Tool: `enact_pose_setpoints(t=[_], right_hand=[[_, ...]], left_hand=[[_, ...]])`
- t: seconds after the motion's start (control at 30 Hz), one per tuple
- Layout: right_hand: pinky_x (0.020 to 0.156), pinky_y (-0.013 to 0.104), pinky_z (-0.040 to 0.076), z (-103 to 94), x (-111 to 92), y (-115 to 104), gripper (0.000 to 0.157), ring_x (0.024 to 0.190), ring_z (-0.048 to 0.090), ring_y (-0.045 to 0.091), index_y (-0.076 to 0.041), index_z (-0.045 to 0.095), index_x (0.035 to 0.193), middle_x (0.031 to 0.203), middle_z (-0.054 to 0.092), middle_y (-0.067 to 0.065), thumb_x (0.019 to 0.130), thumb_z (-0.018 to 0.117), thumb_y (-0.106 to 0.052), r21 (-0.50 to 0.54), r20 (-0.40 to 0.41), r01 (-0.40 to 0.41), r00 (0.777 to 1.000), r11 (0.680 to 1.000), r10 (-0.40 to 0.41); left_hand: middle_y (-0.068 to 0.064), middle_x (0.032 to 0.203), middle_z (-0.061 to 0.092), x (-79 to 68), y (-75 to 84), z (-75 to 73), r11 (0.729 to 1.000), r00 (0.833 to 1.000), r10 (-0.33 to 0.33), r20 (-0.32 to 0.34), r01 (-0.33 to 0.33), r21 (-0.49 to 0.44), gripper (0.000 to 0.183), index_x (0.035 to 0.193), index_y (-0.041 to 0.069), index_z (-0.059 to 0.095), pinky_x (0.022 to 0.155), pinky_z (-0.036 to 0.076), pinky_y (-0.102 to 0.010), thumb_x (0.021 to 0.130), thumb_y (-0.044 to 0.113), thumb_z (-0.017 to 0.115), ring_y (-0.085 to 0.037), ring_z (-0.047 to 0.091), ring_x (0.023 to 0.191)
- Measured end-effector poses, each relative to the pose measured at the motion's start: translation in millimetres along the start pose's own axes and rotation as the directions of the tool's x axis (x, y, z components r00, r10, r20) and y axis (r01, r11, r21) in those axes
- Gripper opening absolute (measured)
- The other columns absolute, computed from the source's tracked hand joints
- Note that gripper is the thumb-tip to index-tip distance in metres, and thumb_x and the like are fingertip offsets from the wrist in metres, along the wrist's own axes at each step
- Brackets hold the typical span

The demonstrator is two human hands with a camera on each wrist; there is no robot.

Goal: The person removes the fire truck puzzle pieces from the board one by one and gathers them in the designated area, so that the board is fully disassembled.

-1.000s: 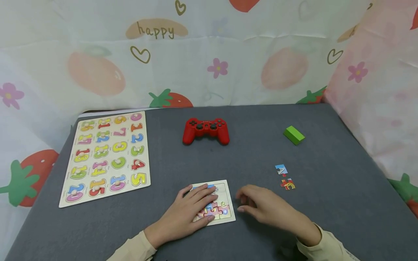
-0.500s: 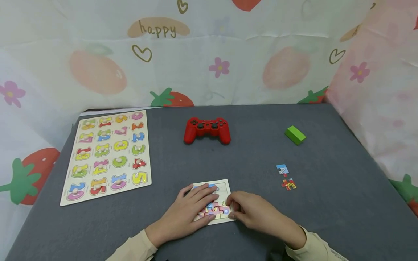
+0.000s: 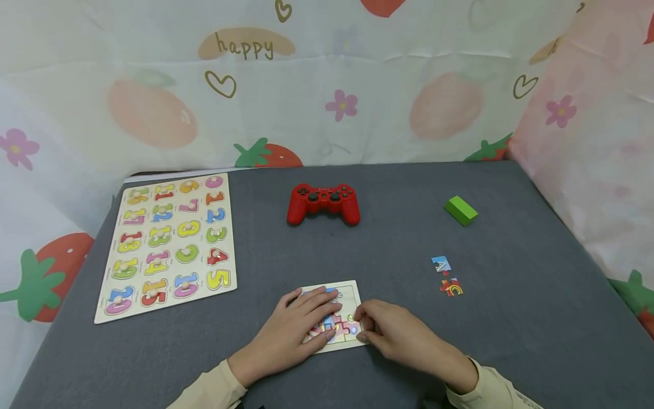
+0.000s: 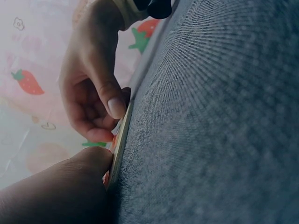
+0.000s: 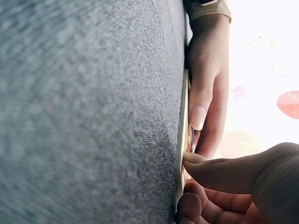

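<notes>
A small jigsaw puzzle board [image 3: 349, 292] with a pale frame lies near the front of the table, several pink and blue pieces showing in its lower part. My left hand [image 3: 296, 324] rests flat across its left half, fingers stretched out and covering much of the picture. At the board's right edge, my right hand [image 3: 403, 335] holds on with thumb and index finger, the other fingers curled in. In the right wrist view the right thumb [image 5: 205, 170] presses the board's rim. Two loose puzzle pieces, one blue [image 3: 441, 264] and one orange-red with a rainbow [image 3: 452, 287], lie to the right.
A large number puzzle board [image 3: 168, 244] with knobbed pieces lies at the left. Farther back are a red game controller [image 3: 323, 205] and a green block [image 3: 461, 211]. A printed curtain [image 3: 378, 62] hangs behind the grey-covered table [image 3: 286, 255].
My right hand has moved left from beside the small puzzle board onto its right edge. My left thumb has shifted slightly upward over the pieces. The loose pieces lie as before.
</notes>
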State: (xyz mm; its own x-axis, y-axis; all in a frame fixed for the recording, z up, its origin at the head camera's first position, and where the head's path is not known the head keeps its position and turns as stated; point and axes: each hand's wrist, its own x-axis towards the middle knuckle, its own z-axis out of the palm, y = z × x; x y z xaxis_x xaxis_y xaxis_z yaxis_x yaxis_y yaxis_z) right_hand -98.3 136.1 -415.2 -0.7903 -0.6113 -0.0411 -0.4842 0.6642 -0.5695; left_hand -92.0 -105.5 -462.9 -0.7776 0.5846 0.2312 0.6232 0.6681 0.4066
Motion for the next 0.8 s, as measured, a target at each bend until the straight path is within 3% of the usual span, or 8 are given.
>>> enact_pose_setpoints(t=[0.3, 0.8], right_hand=[[0.057, 0.019, 0.041, 0.1, -1.1, -0.6, 0.019, 0.062, 0.044, 0.000, -0.012, 0.060, 0.101, 0.075, 0.049, -0.012, 0.086, 0.072, -0.016, 0.014, -0.007, -0.012, 1.000, 1.000, 0.012], [0.059, 0.019, 0.043, 0.6, -0.3, 0.2, 0.021, 0.066, 0.046, 0.001, -0.012, 0.059, 0.100, 0.078, 0.051, -0.010, 0.085, 0.073, -0.012, 0.095, -0.014, -0.023, 1.000, 0.995, 0.024]], left_hand=[[0.011, 0.146, 0.044, 0.9, 0.0, 0.8, 1.000, 0.999, 0.021, -0.032, -0.020, 0.010, 0.042, 0.134, 0.028, 0.055, 0.110, 0.025, -0.049, 0.095, 0.045, 0.054, -0.010, 0.034, 0.139], [0.012, 0.146, 0.044, 0.8, 0.5, -1.3, 1.000, 1.000, 0.007, -0.014, -0.007, -0.009, 0.044, 0.134, 0.028, 0.055, 0.111, 0.024, -0.050, 0.094, 0.046, 0.056, -0.009, 0.033, 0.139]])
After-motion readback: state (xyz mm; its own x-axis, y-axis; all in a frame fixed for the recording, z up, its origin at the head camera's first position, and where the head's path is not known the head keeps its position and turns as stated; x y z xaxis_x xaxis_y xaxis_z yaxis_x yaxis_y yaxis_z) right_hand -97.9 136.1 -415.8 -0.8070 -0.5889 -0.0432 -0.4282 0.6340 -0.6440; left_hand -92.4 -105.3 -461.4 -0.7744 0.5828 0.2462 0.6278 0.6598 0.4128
